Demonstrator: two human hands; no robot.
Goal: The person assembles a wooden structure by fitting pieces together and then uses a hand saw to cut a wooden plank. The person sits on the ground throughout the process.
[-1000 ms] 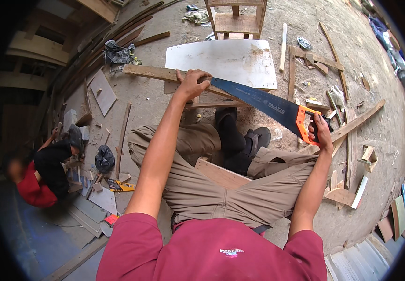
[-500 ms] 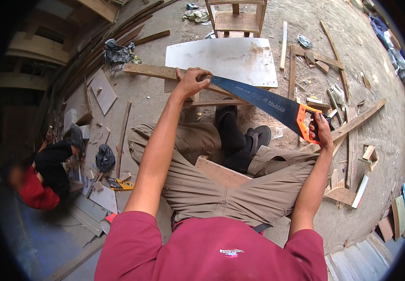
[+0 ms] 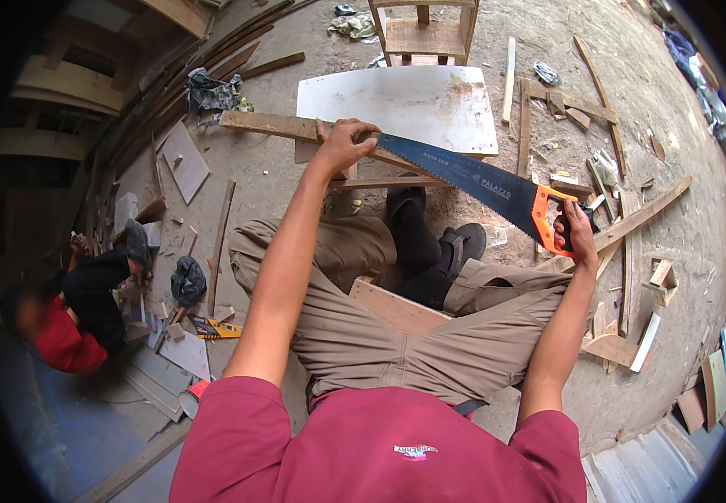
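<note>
My right hand (image 3: 577,230) is wrapped round the orange-and-black handle of a hand saw (image 3: 472,180). The saw's dark blade slants up to the left, its toothed edge toward me. At the blade's tip, my left hand (image 3: 348,144) grips a long wooden batten (image 3: 270,125), with thumb and fingers over its top. Behind the blade, the batten's right part is mostly hidden. The batten lies along the near edge of a low white-topped table (image 3: 396,96); whether the teeth touch the wood I cannot tell.
Beyond the table stands a small wooden frame (image 3: 424,38). Battens (image 3: 652,210) and offcuts litter the ground at the right. A co-worker in a red top (image 3: 69,342) sits at the left, near a yellow-and-black saw (image 3: 216,329) and a black plastic bag (image 3: 187,282). A board (image 3: 396,307) lies between my legs.
My hands, the saw and the batten look almost the same as before. At the left, the co-worker's hand has shifted slightly.
</note>
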